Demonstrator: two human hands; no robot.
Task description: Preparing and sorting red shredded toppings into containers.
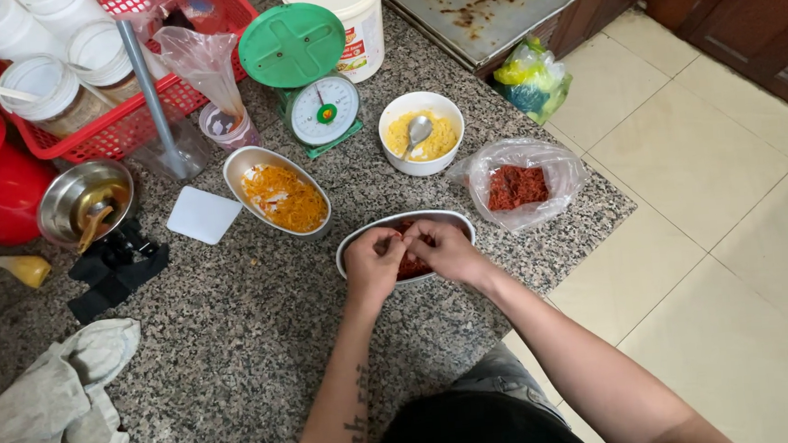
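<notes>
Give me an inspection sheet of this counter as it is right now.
Surface: speckled granite counter.
Job's things: oval metal tray of red shreds; bag of red shreds.
Clutter: tray of orange shreds, white bowl with spoon, green kitchen scale, red basket of jars, grey cloth.
Grippers: left hand and right hand, both pinching shreds over the tray.
Cables: nothing seen.
Surroundings: tiled floor.
</notes>
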